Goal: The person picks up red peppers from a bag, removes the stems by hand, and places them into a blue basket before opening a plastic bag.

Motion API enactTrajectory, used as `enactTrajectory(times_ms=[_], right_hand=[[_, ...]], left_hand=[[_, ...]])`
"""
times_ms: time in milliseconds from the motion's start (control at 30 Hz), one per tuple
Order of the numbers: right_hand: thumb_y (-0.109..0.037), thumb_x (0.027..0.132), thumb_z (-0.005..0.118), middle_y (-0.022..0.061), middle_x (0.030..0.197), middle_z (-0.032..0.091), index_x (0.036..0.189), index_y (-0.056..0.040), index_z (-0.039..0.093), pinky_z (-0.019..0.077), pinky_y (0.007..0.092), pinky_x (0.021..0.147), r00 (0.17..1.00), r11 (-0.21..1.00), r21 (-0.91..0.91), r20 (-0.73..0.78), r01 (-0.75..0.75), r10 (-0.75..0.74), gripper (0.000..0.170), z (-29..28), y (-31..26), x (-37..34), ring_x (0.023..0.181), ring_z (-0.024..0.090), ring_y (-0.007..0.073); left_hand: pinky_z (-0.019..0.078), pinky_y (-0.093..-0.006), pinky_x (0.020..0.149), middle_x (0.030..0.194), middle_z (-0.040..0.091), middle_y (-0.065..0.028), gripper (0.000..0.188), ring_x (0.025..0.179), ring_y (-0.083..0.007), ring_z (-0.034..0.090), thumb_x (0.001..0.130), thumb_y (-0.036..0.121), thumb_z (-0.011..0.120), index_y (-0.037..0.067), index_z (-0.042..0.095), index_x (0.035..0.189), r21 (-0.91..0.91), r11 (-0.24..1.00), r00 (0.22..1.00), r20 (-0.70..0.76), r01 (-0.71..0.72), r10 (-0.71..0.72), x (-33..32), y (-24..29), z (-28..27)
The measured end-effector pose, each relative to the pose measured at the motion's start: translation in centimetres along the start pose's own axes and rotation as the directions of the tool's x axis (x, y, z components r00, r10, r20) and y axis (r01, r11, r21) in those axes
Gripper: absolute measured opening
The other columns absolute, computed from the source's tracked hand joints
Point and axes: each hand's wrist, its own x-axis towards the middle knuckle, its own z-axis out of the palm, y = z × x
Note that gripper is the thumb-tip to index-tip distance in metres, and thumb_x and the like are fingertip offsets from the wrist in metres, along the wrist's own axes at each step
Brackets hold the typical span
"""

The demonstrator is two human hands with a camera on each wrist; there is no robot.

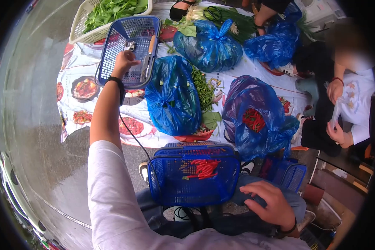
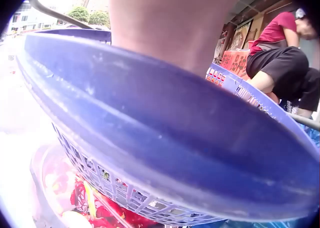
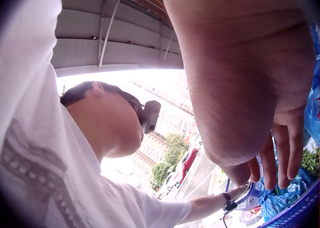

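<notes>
My left hand (image 1: 124, 64) reaches into a blue plastic basket (image 1: 154, 23) at the upper left in the head view, its fingers loosely bent. Just beyond the fingertips lies a small metal tool (image 1: 130, 45); a knife with a wooden handle (image 1: 152, 43) leans along the basket's right side. In the left wrist view the basket rim (image 2: 150, 118) hides that hand. My right hand (image 1: 273, 204) hovers over my right knee with relaxed fingers and holds nothing. Beside it, a second blue basket (image 1: 158, 187) at my lap contains red chilies (image 1: 204, 168).
Blue plastic bags (image 1: 173, 100) of produce cover the printed sheet (image 1: 66, 100), one bag (image 1: 254, 96) showing red chilies. Green beans (image 1: 202, 89) lie between bags. A cream crate (image 1: 77, 25) holds leafy greens. Another person (image 1: 341, 100) sits at the right.
</notes>
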Motion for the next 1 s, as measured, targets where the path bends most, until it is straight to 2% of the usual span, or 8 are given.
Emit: enactTrajectory(times_ms=[200,267,400,467,600,733,833,1000], right_hand=[[-0.009,0.088,0.069,0.0154,0.111,0.068,0.119,-0.0017,0.065,0.0554,0.0372,0.078,1.000,1.000,-0.008,-0.015,0.026,-0.026,0.032,-0.1,0.3,-0.5,0.097,0.066,0.0309],[-0.008,0.089,0.069,0.0150,0.110,0.068,0.119,-0.0011,0.065,0.0553,0.0359,0.077,0.998,0.999,0.031,-0.055,0.027,-0.025,0.031,0.1,0.3,-0.9,0.095,0.067,0.0285],[-0.004,0.089,0.067,0.0141,0.107,0.068,0.119,0.0012,0.064,0.0546,0.0319,0.074,0.984,0.991,0.089,-0.158,0.096,-0.081,0.030,-0.1,0.2,-2.2,0.091,0.068,0.0213],[-0.002,0.089,0.066,0.0142,0.105,0.068,0.118,0.0023,0.064,0.0539,0.0305,0.073,0.973,0.985,0.116,-0.205,0.132,-0.106,0.029,-0.1,0.0,-2.9,0.088,0.068,0.0193],[-0.003,0.092,0.064,0.0120,0.105,0.069,0.120,0.0016,0.063,0.0534,0.0278,0.074,0.953,0.941,0.240,-0.245,0.240,-0.180,0.028,0.0,0.2,-4.4,0.089,0.066,0.0143],[-0.009,0.097,0.063,0.0084,0.104,0.066,0.124,0.0006,0.058,0.0529,0.0253,0.077,0.935,0.725,0.593,-0.270,0.350,-0.230,0.029,0.8,-0.4,-5.2,0.089,0.064,0.0107],[-0.012,0.099,0.059,0.0103,0.112,0.062,0.129,0.0002,0.053,0.0506,0.0266,0.077,0.903,0.724,0.541,-0.276,0.429,-0.328,0.033,1.0,-0.8,-5.5,0.091,0.062,0.0123],[-0.017,0.099,0.062,0.0084,0.086,0.064,0.106,0.0033,0.062,0.0503,0.0286,0.064,0.805,0.794,0.213,-0.340,0.570,-0.487,0.021,2.3,0.3,-5.9,0.073,0.062,0.0114]], left_hand=[[0.0502,-0.0271,0.066,0.079,0.070,-0.0041,0.030,0.071,-0.0113,0.065,0.075,0.023,0.089,0.002,0.072,0.088,-0.105,0.987,0.987,-0.087,0.124,-0.134,0.0,0.8,-1.4],[0.0500,-0.0280,0.065,0.079,0.072,-0.0062,0.026,0.070,-0.0123,0.065,0.076,0.024,0.088,0.001,0.075,0.082,-0.340,0.934,0.926,-0.308,0.108,-0.219,-0.2,2.0,-2.4],[0.0452,-0.0250,0.073,0.092,0.068,0.0014,0.022,0.083,-0.0083,0.061,0.088,0.027,0.080,0.010,0.069,0.096,-0.778,0.622,0.954,-0.115,0.087,-0.277,-5.3,10.9,-6.6],[0.0438,-0.0237,0.074,0.095,0.066,0.0031,0.016,0.086,-0.0071,0.059,0.093,0.024,0.075,0.012,0.065,0.098,-0.872,0.485,0.986,-0.013,0.071,-0.168,-10.3,17.5,-8.9],[0.0267,-0.0201,0.054,0.074,0.050,0.0111,0.009,0.062,-0.0015,0.035,0.096,0.019,0.070,0.012,0.064,0.096,-0.852,0.522,0.999,0.032,0.043,-0.031,-21.4,30.9,-11.5],[0.0404,-0.0215,0.074,0.090,0.062,0.0046,0.006,0.081,-0.0041,0.053,0.098,0.012,0.066,0.009,0.061,0.099,-0.825,0.554,0.976,0.194,0.111,0.093,-31.7,39.5,-11.4],[0.0416,-0.0211,0.075,0.090,0.064,0.0022,0.008,0.083,-0.0042,0.055,0.095,0.008,0.068,0.007,0.061,0.096,-0.819,0.566,0.972,0.201,0.099,0.122,-37.2,42.9,-8.5],[0.0440,-0.0200,0.070,0.088,0.067,-0.0004,0.012,0.081,-0.0043,0.060,0.091,0.004,0.073,0.003,0.061,0.094,-0.804,0.566,0.960,0.269,0.183,0.072,-42.8,46.5,-3.9]])
